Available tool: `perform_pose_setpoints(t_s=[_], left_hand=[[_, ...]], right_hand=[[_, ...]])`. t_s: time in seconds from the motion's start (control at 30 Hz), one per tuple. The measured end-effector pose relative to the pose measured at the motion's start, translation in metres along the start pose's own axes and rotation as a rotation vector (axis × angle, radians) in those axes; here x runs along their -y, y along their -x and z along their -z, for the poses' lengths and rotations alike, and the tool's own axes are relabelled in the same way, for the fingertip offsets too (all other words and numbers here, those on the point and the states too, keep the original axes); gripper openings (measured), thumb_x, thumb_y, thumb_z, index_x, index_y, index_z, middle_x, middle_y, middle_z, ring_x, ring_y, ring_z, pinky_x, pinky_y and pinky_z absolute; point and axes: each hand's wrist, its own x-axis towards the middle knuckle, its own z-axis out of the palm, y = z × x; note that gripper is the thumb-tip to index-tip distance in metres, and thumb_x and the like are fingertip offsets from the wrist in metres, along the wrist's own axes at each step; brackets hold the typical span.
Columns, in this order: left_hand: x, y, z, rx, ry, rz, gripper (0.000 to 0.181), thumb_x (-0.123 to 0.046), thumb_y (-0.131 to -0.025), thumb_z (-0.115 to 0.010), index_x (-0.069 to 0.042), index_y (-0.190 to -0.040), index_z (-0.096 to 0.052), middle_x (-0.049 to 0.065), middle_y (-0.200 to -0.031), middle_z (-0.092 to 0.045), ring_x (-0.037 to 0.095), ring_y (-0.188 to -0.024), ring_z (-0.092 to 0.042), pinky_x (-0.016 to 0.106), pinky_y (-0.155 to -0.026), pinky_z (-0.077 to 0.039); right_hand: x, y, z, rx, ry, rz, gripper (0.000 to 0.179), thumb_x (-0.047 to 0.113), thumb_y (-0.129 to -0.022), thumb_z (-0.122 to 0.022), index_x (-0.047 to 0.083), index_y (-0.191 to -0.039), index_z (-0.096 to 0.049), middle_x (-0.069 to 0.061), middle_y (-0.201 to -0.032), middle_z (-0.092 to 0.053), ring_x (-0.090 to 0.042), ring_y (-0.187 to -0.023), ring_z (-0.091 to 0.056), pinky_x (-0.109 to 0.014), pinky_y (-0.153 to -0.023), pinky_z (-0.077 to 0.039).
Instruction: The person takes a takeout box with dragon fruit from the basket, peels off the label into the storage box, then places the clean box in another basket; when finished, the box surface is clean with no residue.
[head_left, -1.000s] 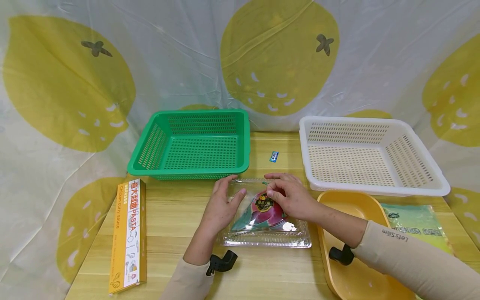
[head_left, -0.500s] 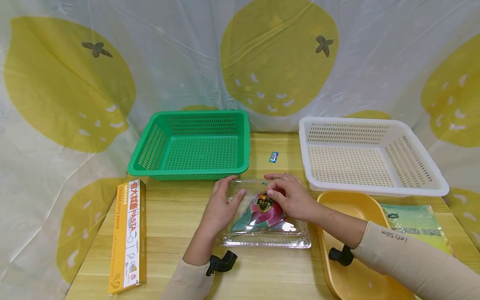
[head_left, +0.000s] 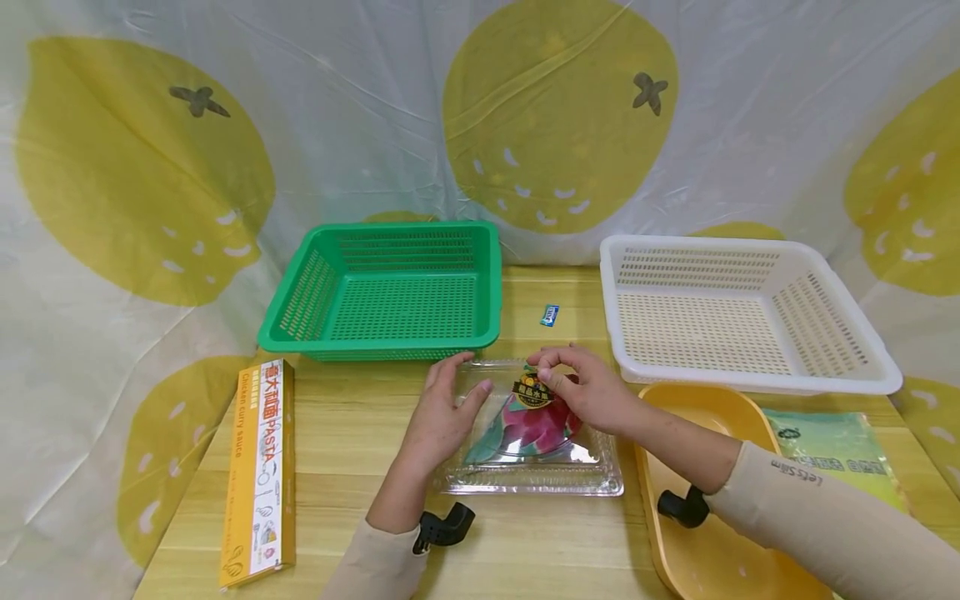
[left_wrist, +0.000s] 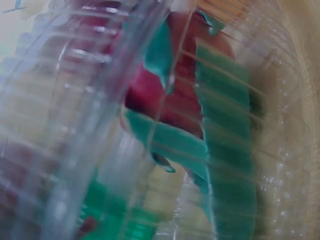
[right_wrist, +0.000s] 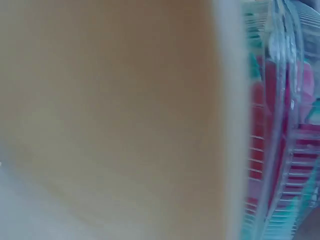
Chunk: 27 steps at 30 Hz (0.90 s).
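A clear plastic clamshell box (head_left: 525, 479) lies on the table, with a pink, red and teal item (head_left: 536, 425) inside whose kind I cannot tell. Thumb and index finger of my right hand (head_left: 592, 392) pinch the edge of a round black and gold sticker (head_left: 532, 390) above the lid. My left hand (head_left: 444, 412) rests along the box's left side, thumb extended over the lid. In the left wrist view the ribbed box wall (left_wrist: 100, 100) fills the picture, teal strips (left_wrist: 225, 135) behind it. The right wrist view is mostly blocked by a blurred beige surface.
Behind stand a green basket (head_left: 382, 346) and a white basket (head_left: 750, 379), with a small blue packet (head_left: 550, 315) between them. A pasta box (head_left: 258, 475) lies at left. At right, a yellow tub (head_left: 652, 517) sits beside a green-yellow bag (head_left: 840, 450).
My right hand has drawn the sticker up and slightly away from where it lay over the item. The left hand and the box have stayed in place.
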Motion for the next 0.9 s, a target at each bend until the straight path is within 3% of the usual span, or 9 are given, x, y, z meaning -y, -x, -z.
perform_pose_setpoints(t_s=[0.1,0.37,0.5,0.67,0.9], left_hand=[[0.0,0.0,0.0,0.003,-0.009,-0.006,0.059,-0.044,-0.101,-0.062,-0.02,-0.152,-0.045,0.01,-0.159,-0.039,0.04,-0.148,-0.04,0.065,-0.117,-0.035],[0.001,0.0,0.0,-0.003,-0.026,-0.032,0.058,-0.043,-0.1,-0.063,-0.021,-0.151,-0.046,0.011,-0.158,-0.04,0.04,-0.147,-0.041,0.066,-0.116,-0.036],[0.001,-0.001,-0.001,-0.002,-0.023,-0.03,0.057,-0.042,-0.101,-0.063,-0.021,-0.151,-0.046,0.01,-0.157,-0.041,0.039,-0.147,-0.042,0.064,-0.116,-0.038],[0.001,0.0,0.0,0.002,-0.019,-0.025,0.057,-0.042,-0.101,-0.063,-0.021,-0.151,-0.047,0.009,-0.158,-0.041,0.039,-0.147,-0.042,0.064,-0.115,-0.038],[0.001,0.0,0.001,0.008,-0.019,-0.013,0.057,-0.042,-0.101,-0.063,-0.021,-0.151,-0.047,0.009,-0.158,-0.04,0.039,-0.147,-0.041,0.064,-0.115,-0.038]], right_hand=[[0.005,0.002,0.004,-0.025,0.042,-0.019,0.011,0.022,-0.103,-0.061,0.012,-0.103,-0.067,-0.013,-0.131,-0.067,-0.038,-0.132,-0.053,-0.056,-0.108,-0.05],[0.012,0.016,0.028,-0.08,0.196,0.007,0.012,0.03,-0.101,-0.065,0.019,-0.104,-0.071,0.0,-0.104,-0.073,-0.029,-0.118,-0.064,-0.056,-0.104,-0.049],[0.011,0.03,0.042,-0.091,0.217,-0.01,0.011,0.029,-0.1,-0.067,0.019,-0.104,-0.071,0.002,-0.102,-0.073,-0.028,-0.111,-0.067,-0.047,-0.096,-0.054],[0.006,0.049,0.058,-0.084,0.195,-0.028,0.013,0.025,-0.098,-0.07,0.015,-0.106,-0.071,-0.002,-0.098,-0.072,-0.018,-0.086,-0.066,-0.027,-0.074,-0.054],[-0.004,0.074,0.074,-0.09,0.262,-0.057,0.013,0.027,-0.098,-0.069,0.016,-0.105,-0.071,0.001,-0.099,-0.071,-0.009,-0.085,-0.061,-0.022,-0.072,-0.05]])
